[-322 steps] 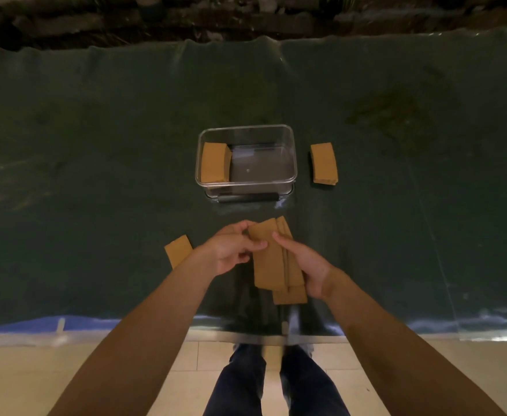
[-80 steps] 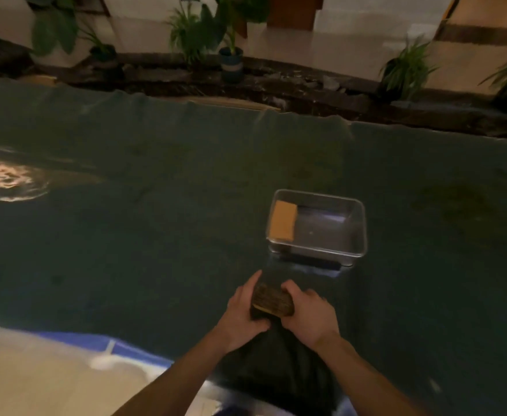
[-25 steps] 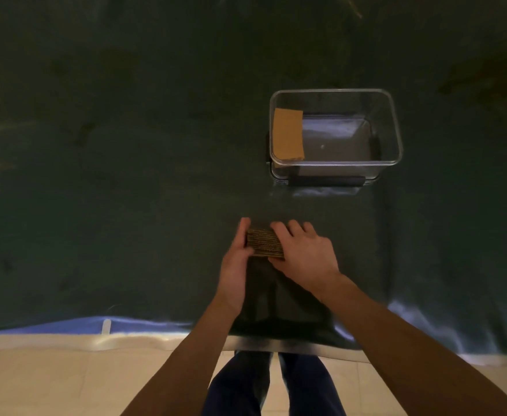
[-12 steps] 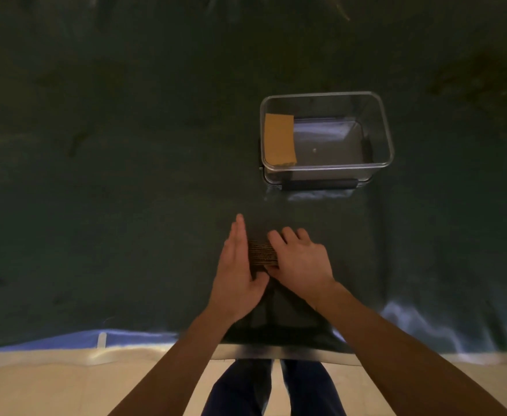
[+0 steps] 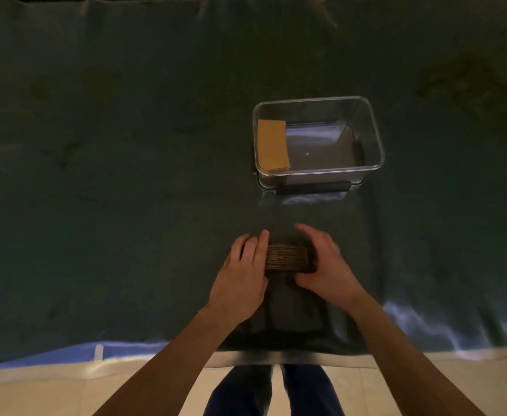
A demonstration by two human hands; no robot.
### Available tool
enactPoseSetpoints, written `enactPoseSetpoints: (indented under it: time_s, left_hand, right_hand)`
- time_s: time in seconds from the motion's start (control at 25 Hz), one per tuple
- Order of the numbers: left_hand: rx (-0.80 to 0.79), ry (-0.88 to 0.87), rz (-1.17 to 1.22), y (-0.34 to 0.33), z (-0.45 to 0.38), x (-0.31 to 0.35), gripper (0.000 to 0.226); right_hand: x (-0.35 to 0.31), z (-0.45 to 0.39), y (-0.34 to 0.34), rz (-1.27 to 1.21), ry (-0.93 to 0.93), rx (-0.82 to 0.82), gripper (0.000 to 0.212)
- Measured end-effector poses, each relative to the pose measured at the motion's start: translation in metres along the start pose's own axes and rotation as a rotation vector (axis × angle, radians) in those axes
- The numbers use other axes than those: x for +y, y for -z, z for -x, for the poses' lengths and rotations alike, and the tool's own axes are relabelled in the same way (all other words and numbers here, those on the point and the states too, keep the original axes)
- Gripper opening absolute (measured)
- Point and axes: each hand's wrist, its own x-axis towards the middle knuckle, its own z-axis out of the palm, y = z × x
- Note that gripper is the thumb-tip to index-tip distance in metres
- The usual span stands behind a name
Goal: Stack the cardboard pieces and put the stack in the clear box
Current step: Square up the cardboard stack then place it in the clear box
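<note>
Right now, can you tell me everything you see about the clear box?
The clear box looks like see-through plastic, a rectangle with rounded corners and a thick rim. It has no lid on and sits upright on the dark green cloth, farther away than the hands. A dark strip, maybe a clasp, runs along its near bottom edge. Inside, brown cardboard sits against the left wall; the rest of the floor looks bare. Neither hand touches it.

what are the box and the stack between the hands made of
Box: looks like clear hard plastic, glossy; the bottom shows through its walls and the rim glints.
Stack: corrugated cardboard, matte brown; its facing edge shows thin layered lines, pressed between the left hand and right hand.
</note>
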Motion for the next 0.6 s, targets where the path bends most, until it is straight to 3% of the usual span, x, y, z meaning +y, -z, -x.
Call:
enactPoseSetpoints:
  time_s: [0.08,0.16,0.24,0.36,0.48,0.6]
  left_hand:
    - [0.009,-0.004,-0.009,0.001,0.0,-0.001,0.089]
    - [-0.01,0.007,0.003,0.002,-0.001,-0.002,0.089]
    - [-0.024,0.017,0.011,0.002,0.0,-0.001,0.088]
    - [-0.038,0.016,0.015,0.002,-0.002,0.0,0.088]
    - [-0.057,0.009,0.013,0.003,-0.003,0.0,0.088]
    - [-0.059,0.029,0.04,0.003,-0.003,-0.001,0.089]
  right_hand:
    - [0.003,0.015,0.009,-0.482,-0.082,0.283,0.084]
    - [-0.004,0.029,0.001,-0.745,-0.156,0.499,0.083]
    - [-0.015,0.038,-0.022,-0.731,-0.202,0.446,0.091]
    - [-0.026,0.041,-0.05,-0.591,-0.195,0.163,0.094]
    - [-0.023,0.035,-0.046,-0.669,-0.292,0.266,0.09]
    - [-0.025,0.031,-0.048,-0.643,-0.316,0.212,0.086]
